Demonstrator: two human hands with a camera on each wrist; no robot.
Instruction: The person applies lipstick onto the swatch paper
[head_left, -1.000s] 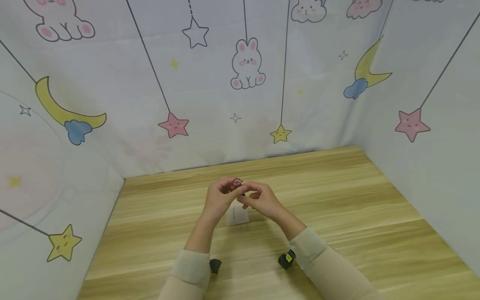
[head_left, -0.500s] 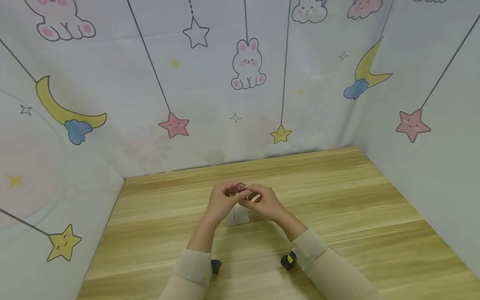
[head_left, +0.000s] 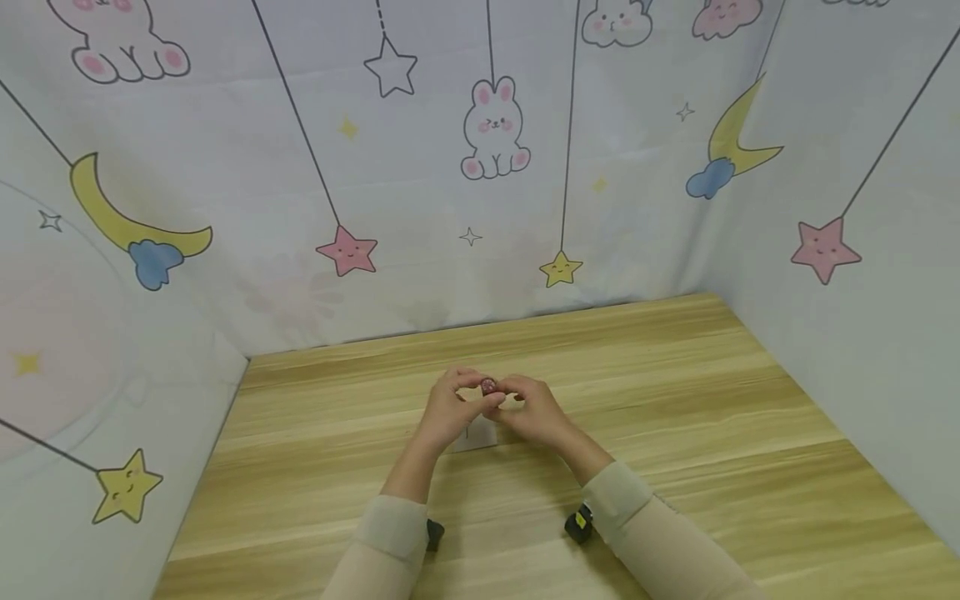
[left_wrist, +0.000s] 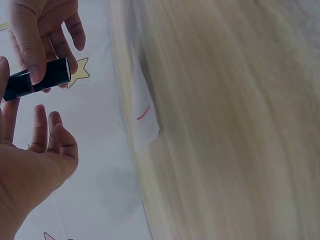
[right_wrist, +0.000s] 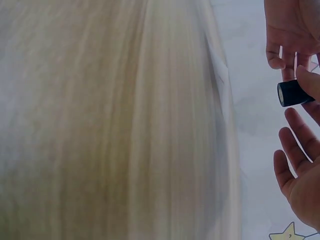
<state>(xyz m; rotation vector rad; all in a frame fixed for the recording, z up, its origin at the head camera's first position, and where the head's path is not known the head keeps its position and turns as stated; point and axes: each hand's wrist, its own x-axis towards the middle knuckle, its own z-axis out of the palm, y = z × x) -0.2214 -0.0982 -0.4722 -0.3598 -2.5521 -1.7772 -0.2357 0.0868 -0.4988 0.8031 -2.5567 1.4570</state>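
Both hands meet over the table around a dark, capped lipstick tube [head_left: 489, 386], one end of which faces the head camera. My left hand [head_left: 450, 410] pinches one end between thumb and fingers. The other end is in the grip of my right hand [head_left: 534, 410]. In the left wrist view the lipstick [left_wrist: 47, 79] looks black and glossy with a thin band, and the right thumb lies across it. The right wrist view shows a blunt end of the lipstick [right_wrist: 291, 93] by the left fingers; the rest is out of frame or covered.
Beneath the hands lies a small white paper [head_left: 478, 437]; a short red stroke on this paper [left_wrist: 145, 112] shows in the left wrist view. The wooden table [head_left: 675, 433] meets printed cloth walls [head_left: 420, 183] behind and at the sides.
Both hands have come slightly nearer and to the right with the lipstick, covering more of the paper. The lipstick's end has turned more toward the head camera.
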